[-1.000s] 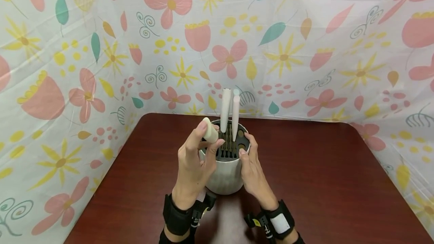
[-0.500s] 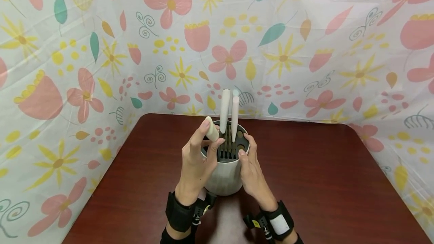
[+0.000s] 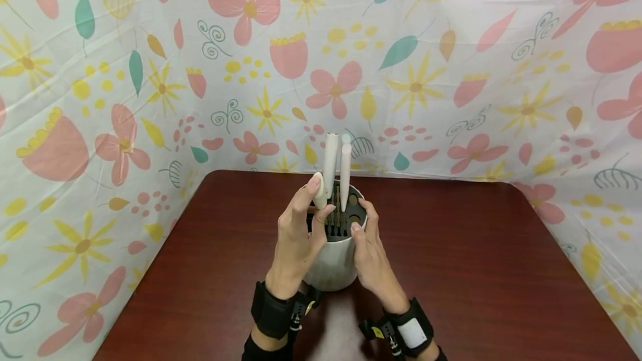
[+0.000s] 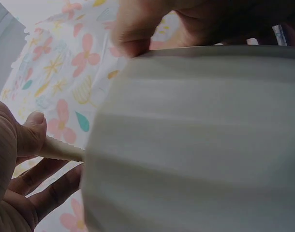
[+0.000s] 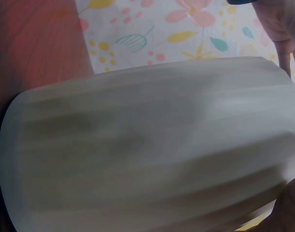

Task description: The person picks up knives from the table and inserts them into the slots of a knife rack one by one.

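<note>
A white ribbed knife block [image 3: 332, 266] with a dark slotted insert [image 3: 354, 210] stands upright on the table. Two white knife handles [image 3: 330, 160] stick up from its slots. Over the block's left side, my left hand [image 3: 297, 238] pinches a pale cream, rounded piece [image 3: 319, 196] between thumb and fingers. In the left wrist view this cream piece [image 4: 63, 151] looks narrow with a bumpy edge, its far end hidden behind the block; I cannot tell its kind. My right hand [image 3: 375, 258] grips the block's rim on the right, fingertips at the edge.
The dark reddish wooden table [image 3: 466, 261] spreads out on both sides of the block. Behind and to the left and right hangs a white cloth [image 3: 281, 93] with a floral print. Black straps with small cameras [image 3: 273, 310] sit on both wrists.
My left hand has shifted rightward, bringing the cream piece closer to the knife handles and turning it so it looks narrower and more upright. The right hand keeps its grip on the block.
</note>
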Motion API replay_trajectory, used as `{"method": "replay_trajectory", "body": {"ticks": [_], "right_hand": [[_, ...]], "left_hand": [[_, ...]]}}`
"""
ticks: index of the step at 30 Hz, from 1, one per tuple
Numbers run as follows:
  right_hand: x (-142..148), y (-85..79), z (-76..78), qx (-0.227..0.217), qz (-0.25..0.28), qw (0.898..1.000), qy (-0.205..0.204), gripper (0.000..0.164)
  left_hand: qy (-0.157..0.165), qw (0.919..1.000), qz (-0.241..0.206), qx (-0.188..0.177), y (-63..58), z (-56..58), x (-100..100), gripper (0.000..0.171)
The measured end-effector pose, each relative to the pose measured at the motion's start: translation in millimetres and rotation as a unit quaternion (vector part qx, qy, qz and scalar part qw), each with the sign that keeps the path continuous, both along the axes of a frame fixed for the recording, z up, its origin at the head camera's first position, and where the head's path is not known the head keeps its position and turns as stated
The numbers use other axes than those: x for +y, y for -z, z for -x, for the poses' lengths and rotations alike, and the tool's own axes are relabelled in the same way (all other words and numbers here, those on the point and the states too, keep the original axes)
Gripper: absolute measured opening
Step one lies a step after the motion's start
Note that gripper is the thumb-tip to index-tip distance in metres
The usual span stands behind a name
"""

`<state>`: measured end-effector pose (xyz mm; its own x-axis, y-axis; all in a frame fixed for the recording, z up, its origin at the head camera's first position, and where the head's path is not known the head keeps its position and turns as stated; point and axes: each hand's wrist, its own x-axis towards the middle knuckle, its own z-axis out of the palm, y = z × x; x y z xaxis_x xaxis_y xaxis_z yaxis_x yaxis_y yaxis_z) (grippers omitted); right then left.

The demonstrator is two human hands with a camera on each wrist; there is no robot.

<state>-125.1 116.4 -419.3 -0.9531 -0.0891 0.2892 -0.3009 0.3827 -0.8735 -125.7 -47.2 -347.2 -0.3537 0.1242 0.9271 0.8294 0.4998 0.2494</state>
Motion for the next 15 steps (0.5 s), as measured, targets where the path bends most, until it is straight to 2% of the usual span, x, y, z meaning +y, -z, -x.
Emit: {"method": "replay_trajectory", "body": {"ticks": [6, 15], "right_hand": [[0, 1.3, -0.7, 0.000, -0.004, 1.000, 0.002, 0.050], [0, 0.7, -0.1, 0.006, -0.002, 1.000, 0.003, 0.050]], "left_hand": [[-0.014, 0.9999, 0.006, -0.005, 6.1, 3.5, 4, 0.089], [-0.027, 0.9992, 0.019, -0.024, 12.7, 8.5, 7, 0.087]]}}
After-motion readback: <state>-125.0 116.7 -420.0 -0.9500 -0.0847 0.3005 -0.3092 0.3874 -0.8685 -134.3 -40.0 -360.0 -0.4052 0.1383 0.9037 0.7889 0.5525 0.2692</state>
